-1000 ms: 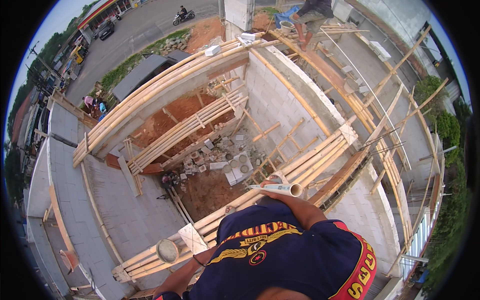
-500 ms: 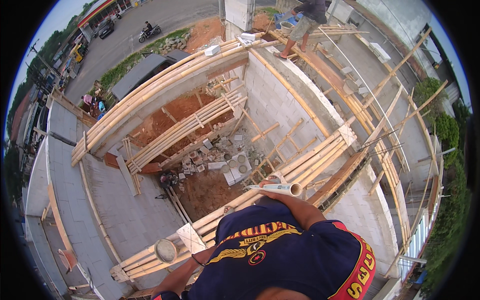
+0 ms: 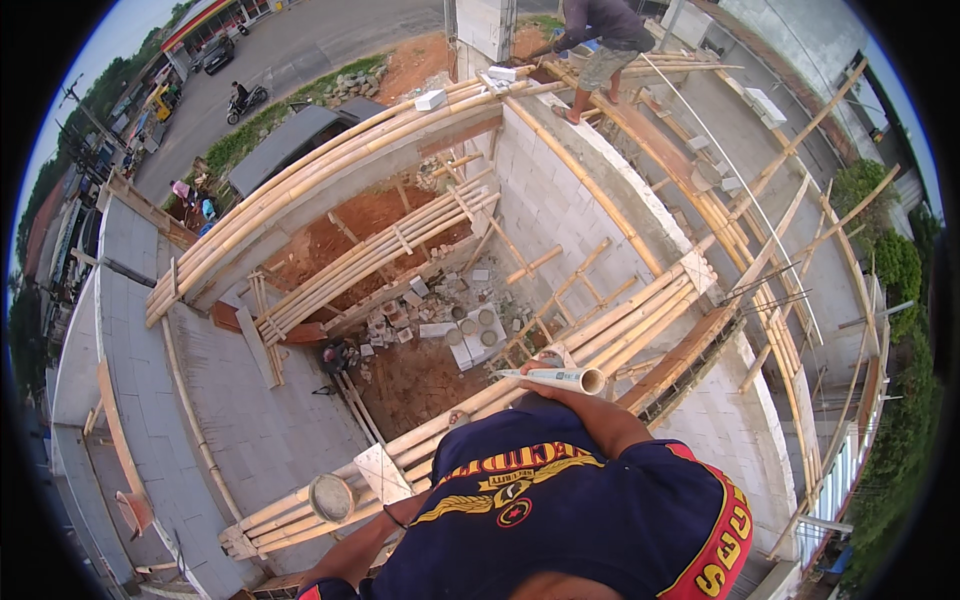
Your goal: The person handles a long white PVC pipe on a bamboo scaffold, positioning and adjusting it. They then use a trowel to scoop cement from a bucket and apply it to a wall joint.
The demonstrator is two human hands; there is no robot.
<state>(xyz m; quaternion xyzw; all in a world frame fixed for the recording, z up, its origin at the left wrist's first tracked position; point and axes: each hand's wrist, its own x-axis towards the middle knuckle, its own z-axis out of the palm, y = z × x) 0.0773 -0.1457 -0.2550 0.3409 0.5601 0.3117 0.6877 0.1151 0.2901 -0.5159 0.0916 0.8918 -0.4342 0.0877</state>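
My right hand (image 3: 537, 366) is closed round a white plastic pipe (image 3: 570, 379), whose open end points to the right. It holds the pipe in front of my navy shirt, above a row of bamboo poles (image 3: 622, 338). My left forearm (image 3: 365, 545), with a dark band at the wrist, passes behind the shirt, and the left hand itself is hidden there. Near that arm a mortar-stained bucket (image 3: 332, 498) rests on the bamboo, beside a pale square board (image 3: 382, 474).
Below the bamboo lies a deep room with rubble, buckets and white blocks (image 3: 464, 352), and a person (image 3: 338, 356) is down there. Block walls (image 3: 560, 180) surround it. At the far right a co-worker (image 3: 600, 50) stands on a wall. A long thin white rod (image 3: 740, 180) slants across scaffolding.
The co-worker on the far wall has bent forward and reaches down to the left. A motorcycle on the road has moved left. My right hand and the pipe stay in place.
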